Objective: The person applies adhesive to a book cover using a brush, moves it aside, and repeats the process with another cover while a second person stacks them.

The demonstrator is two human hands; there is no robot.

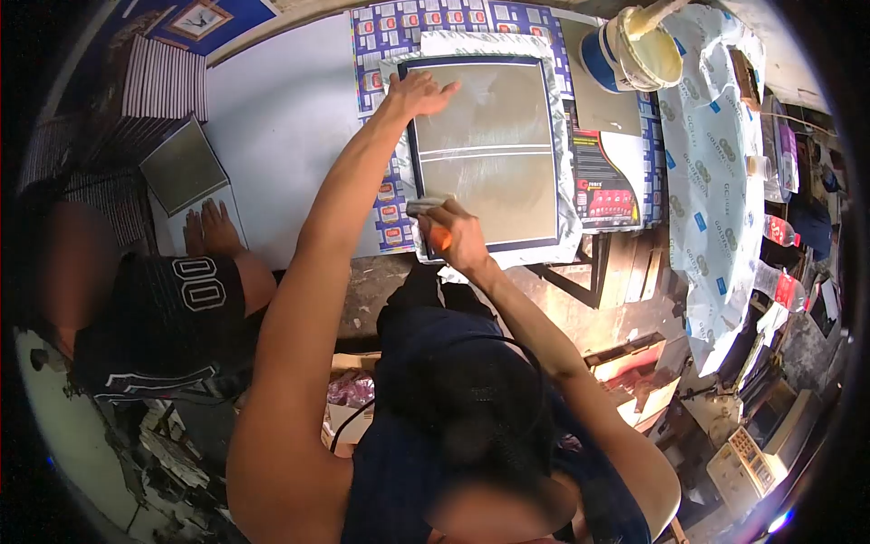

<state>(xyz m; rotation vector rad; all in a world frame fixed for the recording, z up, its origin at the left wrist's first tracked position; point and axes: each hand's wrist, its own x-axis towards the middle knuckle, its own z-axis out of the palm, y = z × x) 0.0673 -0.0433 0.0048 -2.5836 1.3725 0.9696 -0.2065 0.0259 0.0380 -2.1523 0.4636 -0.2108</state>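
Note:
A grey-brown rectangular panel (489, 195) with a dark border and a pale double line across its middle lies on white paper (566, 208) on the table. My left hand (422, 93) rests with spread fingers on the panel's upper left corner and holds nothing. At the lower left edge of the panel, my right hand (460, 238) is wrapped round the orange handle of a brush (439, 237). The brush's greyish head (426, 207) lies over the panel's left border.
A bucket (625, 54) of pale paste stands at the back right, beside crumpled printed wrapping (711, 181). On the left, a co-worker's hand (214, 228) lies near a smaller panel (185, 169). Stacked panels (163, 80) stand behind it.

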